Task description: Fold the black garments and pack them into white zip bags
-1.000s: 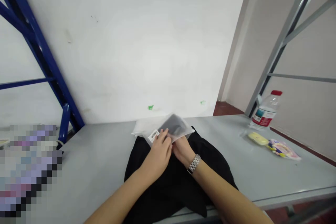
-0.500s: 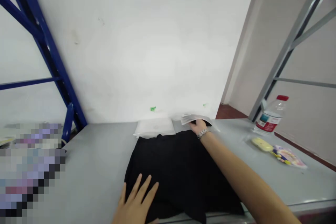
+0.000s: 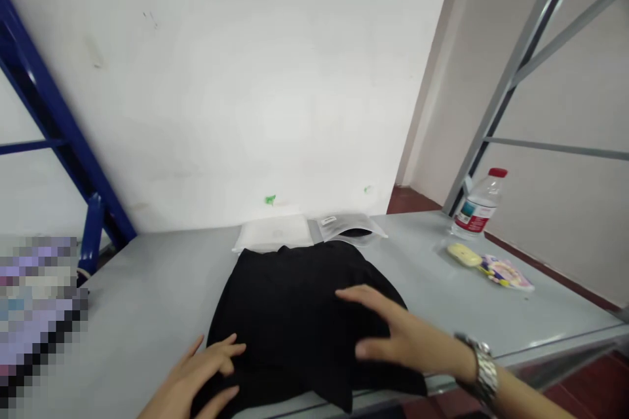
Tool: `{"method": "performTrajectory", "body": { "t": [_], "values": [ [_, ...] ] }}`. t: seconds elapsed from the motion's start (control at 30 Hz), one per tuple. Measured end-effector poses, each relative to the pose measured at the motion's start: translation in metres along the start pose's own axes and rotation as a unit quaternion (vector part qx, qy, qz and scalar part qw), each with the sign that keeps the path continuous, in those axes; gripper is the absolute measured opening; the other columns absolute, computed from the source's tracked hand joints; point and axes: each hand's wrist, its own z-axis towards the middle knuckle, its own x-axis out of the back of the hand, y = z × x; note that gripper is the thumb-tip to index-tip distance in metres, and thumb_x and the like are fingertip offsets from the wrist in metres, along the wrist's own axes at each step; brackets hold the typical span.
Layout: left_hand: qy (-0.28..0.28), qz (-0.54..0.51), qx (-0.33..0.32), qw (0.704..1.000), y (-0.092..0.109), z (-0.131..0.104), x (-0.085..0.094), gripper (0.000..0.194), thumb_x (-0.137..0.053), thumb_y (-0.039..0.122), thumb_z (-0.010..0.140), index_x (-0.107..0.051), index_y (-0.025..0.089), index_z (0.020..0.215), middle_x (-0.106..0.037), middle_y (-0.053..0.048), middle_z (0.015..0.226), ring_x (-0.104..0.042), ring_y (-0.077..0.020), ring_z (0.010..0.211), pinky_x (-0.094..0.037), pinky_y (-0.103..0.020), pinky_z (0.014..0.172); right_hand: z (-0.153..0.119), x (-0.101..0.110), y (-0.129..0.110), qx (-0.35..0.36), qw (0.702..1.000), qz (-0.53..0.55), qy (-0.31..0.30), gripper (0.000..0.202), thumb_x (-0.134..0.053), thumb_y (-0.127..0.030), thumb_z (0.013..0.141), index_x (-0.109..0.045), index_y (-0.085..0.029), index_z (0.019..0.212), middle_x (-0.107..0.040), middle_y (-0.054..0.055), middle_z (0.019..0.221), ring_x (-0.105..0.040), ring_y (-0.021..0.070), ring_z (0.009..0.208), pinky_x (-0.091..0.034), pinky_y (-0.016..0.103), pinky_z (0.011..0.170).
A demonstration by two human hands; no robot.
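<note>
Cloth [image 3: 295,314], black, soft and matte, lies spread at the near edge of the smooth grey table [image 3: 147,314], its lower edge uneven. At its near left side, the left hand [image 3: 204,370] has loosely bent fingers, with the thumb apart and nothing gripped. Over its right part, the right hand [image 3: 400,334] is wide between thumb and fingers and empty; whether it touches the fabric I cannot tell. A linked metal watch [image 3: 484,366] circles that wrist. Just beyond the fabric lie flat, whitish plastic packaging [image 3: 275,233] and a translucent pouch [image 3: 341,225], its mouth gaping around a dark inside. Half a second ago the right hand held this pouch; now it rests released on the tabletop. Farther right stands a clear, red-capped bottle [image 3: 477,206], near a rounded yellow item [image 3: 464,254].
</note>
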Motion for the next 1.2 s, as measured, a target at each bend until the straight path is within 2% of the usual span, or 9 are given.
{"method": "performTrajectory", "body": {
  "t": [0.1, 0.23, 0.3, 0.4, 0.57, 0.73, 0.93, 1.1, 1.2],
  "values": [
    [0.066, -0.024, 0.024, 0.997, 0.014, 0.003, 0.010, 0.029, -0.051, 0.049, 0.079, -0.064, 0.035, 0.100, -0.064, 0.002, 0.119, -0.051, -0.0263, 0.119, -0.038, -0.046, 0.102, -0.032, -0.038, -0.016, 0.056, 0.993, -0.101, -0.005, 0.085, -0.078, -0.032, 0.061, -0.038, -0.033, 0.136, -0.035, 0.006, 0.144, -0.030, 0.0305, 0.132, -0.022, 0.047, 0.110],
    [0.090, -0.053, 0.036, 0.994, 0.038, 0.016, 0.034, 0.029, -0.050, 0.051, 0.078, -0.066, 0.033, 0.095, -0.070, 0.002, 0.102, -0.063, -0.0240, 0.099, -0.051, -0.032, 0.086, -0.022, -0.058, -0.016, 0.128, 0.976, -0.147, 0.098, 0.033, -0.055, -0.015, 0.078, -0.062, -0.032, 0.105, -0.061, 0.003, 0.116, -0.050, 0.0244, 0.115, -0.027, 0.046, 0.108],
    [0.088, -0.059, 0.033, 0.994, 0.045, 0.032, 0.045, 0.026, -0.051, 0.049, 0.079, -0.066, 0.030, 0.090, -0.071, 0.003, 0.095, -0.065, -0.0210, 0.089, -0.052, -0.027, 0.079, -0.002, -0.049, -0.015, 0.094, 0.979, -0.103, 0.151, 0.021, -0.048, -0.017, 0.082, -0.062, -0.028, 0.093, -0.066, 0.003, 0.095, -0.060, 0.0207, 0.093, -0.043, 0.038, 0.091],
    [0.120, -0.035, 0.034, 0.992, 0.040, 0.071, 0.052, 0.025, -0.049, 0.046, 0.080, -0.064, 0.028, 0.088, -0.070, 0.002, 0.092, -0.064, -0.0208, 0.088, -0.049, -0.027, 0.078, 0.037, -0.024, -0.008, 0.019, 0.974, -0.039, 0.224, 0.013, -0.049, -0.023, 0.082, -0.058, -0.024, 0.091, -0.065, 0.002, 0.084, -0.060, 0.0187, 0.075, -0.047, 0.032, 0.073],
    [0.086, 0.064, 0.019, 0.994, 0.007, 0.134, 0.037, 0.019, -0.056, 0.036, 0.073, -0.062, 0.022, 0.085, -0.067, -0.005, 0.086, -0.062, -0.0257, 0.084, -0.047, -0.035, 0.075, 0.088, 0.013, 0.033, 0.003, 0.974, -0.130, 0.187, 0.007, -0.058, -0.023, 0.074, -0.064, -0.020, 0.076, -0.065, 0.005, 0.081, -0.058, 0.0219, 0.083, -0.042, 0.036, 0.083],
    [0.127, 0.078, -0.016, 0.989, -0.019, 0.159, 0.027, 0.029, -0.048, 0.031, 0.079, -0.063, 0.019, 0.100, -0.064, -0.010, 0.107, -0.055, -0.0276, 0.104, -0.039, -0.040, 0.092, 0.096, 0.035, 0.079, -0.011, 0.962, -0.154, 0.225, 0.028, -0.066, -0.020, 0.066, -0.066, -0.021, 0.094, -0.065, 0.006, 0.090, -0.057, 0.0238, 0.090, -0.040, 0.039, 0.089],
    [0.154, 0.079, -0.021, 0.985, -0.026, 0.166, 0.026, 0.019, -0.050, 0.026, 0.077, -0.067, 0.021, 0.083, -0.064, -0.008, 0.087, -0.057, -0.0262, 0.092, -0.043, -0.039, 0.087, 0.102, 0.038, 0.086, -0.010, 0.960, -0.154, 0.235, 0.003, -0.062, -0.019, 0.067, -0.064, -0.021, 0.068, -0.056, 0.000, 0.064, -0.053, 0.0181, 0.068, -0.045, 0.035, 0.076],
    [0.165, 0.047, -0.048, 0.984, -0.005, 0.135, 0.047, 0.020, -0.049, 0.032, 0.080, -0.067, 0.024, 0.083, -0.062, -0.004, 0.088, -0.055, -0.0229, 0.093, -0.044, -0.036, 0.087, 0.073, 0.038, 0.053, 0.089, 0.943, -0.149, 0.283, 0.009, -0.051, -0.023, 0.081, -0.059, -0.023, 0.085, -0.058, 0.006, 0.097, -0.051, 0.0221, 0.100, -0.039, 0.040, 0.094],
    [0.099, 0.012, -0.065, 0.993, 0.006, 0.096, 0.051, 0.015, -0.054, 0.031, 0.079, -0.068, 0.026, 0.079, -0.062, -0.002, 0.087, -0.058, -0.0195, 0.087, -0.045, -0.030, 0.082, 0.034, 0.035, 0.039, 0.158, 0.945, -0.155, 0.241, 0.011, -0.049, -0.024, 0.084, -0.060, -0.026, 0.084, -0.055, 0.006, 0.115, -0.047, 0.0224, 0.115, -0.036, 0.041, 0.100]
  ]
}}
